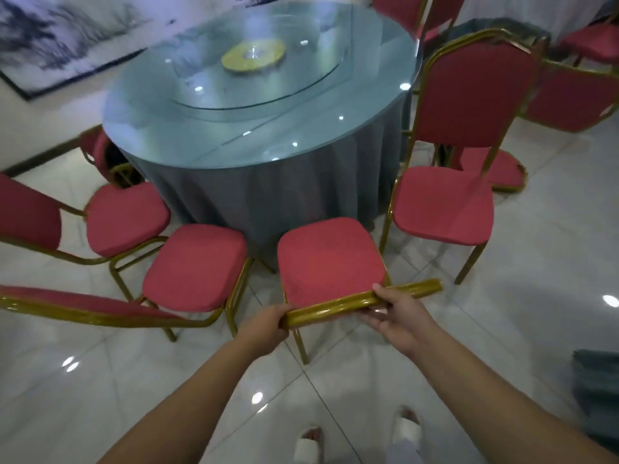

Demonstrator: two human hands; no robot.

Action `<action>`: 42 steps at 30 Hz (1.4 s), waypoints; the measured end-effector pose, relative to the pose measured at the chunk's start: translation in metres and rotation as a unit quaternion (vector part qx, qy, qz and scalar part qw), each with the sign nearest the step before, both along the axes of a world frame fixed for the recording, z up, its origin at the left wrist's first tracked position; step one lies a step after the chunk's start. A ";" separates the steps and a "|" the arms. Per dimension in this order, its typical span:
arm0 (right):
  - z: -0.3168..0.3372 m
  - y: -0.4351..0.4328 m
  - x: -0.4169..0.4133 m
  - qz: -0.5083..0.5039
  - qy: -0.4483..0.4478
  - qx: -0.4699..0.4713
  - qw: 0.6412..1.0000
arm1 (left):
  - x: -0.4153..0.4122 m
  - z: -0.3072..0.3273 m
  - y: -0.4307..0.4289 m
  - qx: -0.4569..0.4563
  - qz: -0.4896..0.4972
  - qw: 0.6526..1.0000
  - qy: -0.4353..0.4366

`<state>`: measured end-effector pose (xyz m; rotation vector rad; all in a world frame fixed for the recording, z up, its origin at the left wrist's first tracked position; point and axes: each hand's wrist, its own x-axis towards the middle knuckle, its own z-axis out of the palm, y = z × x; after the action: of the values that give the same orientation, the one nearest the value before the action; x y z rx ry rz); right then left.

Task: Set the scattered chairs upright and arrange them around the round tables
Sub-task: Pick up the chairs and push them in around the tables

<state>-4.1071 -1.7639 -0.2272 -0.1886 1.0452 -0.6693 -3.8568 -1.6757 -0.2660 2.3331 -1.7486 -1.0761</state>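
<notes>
Left hand (268,324) and right hand (398,316) clasp the chair (330,262) back.
Fingers (370,319) wrap its rail (335,308), lying crosswise; worktop (234,142) sits straight ahead past the seat.

Glossy gold-lacquered metal tube frames carry matt red cloth chair seats (330,259). The round table (160,128) has a smooth reflective glass top over matt grey-blue pleated cloth (268,189). Beneath it lie polished white floor tiles (552,262).
</notes>
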 end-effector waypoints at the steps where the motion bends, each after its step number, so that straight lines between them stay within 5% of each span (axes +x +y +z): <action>1: 0.000 -0.004 0.011 0.020 -0.011 0.009 1.000 | 0.008 0.002 -0.002 0.000 0.040 0.999 -0.019; 7: -0.009 -0.014 0.014 0.162 0.029 -0.008 0.986 | 0.008 0.036 -0.026 0.072 0.099 0.992 -0.024; 10: -0.022 -0.020 -0.049 0.209 0.082 -0.016 0.974 | -0.044 0.061 -0.038 -0.025 0.083 0.995 0.054; 16: -0.039 -0.074 -0.214 -0.009 0.201 0.018 0.979 | -0.185 0.055 -0.107 -0.201 0.052 0.967 0.150; 24: -0.012 -0.158 -0.306 -0.107 0.170 -0.091 0.975 | -0.298 0.013 -0.239 -0.028 0.073 0.957 0.278; 35: 0.004 -0.330 -0.466 -0.159 0.267 -0.075 0.947 | -0.438 -0.031 -0.511 0.011 0.136 0.919 0.370; 42: 0.018 -0.438 -0.552 -0.232 0.255 -0.080 0.935 | -0.515 0.000 -0.673 -0.006 0.099 0.928 0.358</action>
<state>-4.6596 -2.2019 -0.2092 -0.2685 1.5594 -1.1761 -4.3722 -2.3489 -0.2662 1.7071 -1.2044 -1.5879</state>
